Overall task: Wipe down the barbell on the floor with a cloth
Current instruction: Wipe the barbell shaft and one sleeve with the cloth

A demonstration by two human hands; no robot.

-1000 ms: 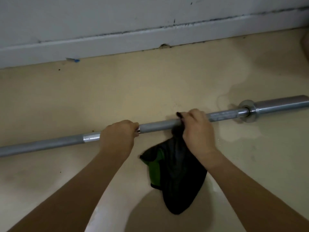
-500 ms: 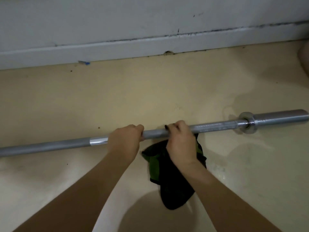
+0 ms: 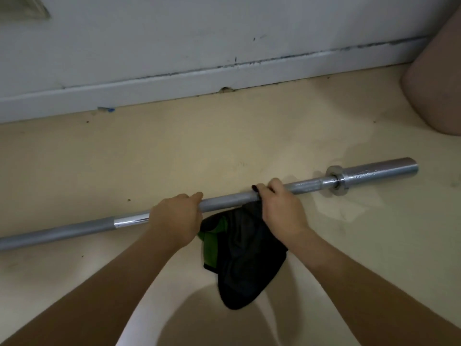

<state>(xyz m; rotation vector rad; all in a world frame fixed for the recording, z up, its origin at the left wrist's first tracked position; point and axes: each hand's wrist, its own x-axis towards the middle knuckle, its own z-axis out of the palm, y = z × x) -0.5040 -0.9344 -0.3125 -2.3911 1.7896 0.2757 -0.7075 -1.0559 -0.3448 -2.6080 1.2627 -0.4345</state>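
A long grey steel barbell lies across the beige floor, its sleeve and collar at the right end. My left hand grips the shaft near a shiny ring. My right hand is wrapped around the shaft further right, pressing a dark cloth with a green patch onto the bar. Most of the cloth hangs down below the bar toward me.
A white wall with a scuffed baseboard runs behind the bar. A rounded pinkish object stands at the far right against the wall. A damp patch marks the floor by the collar.
My right hand slid the cloth left along the shaft toward my left hand, then back to the right. The view has shifted so the bar's right end shows fully.
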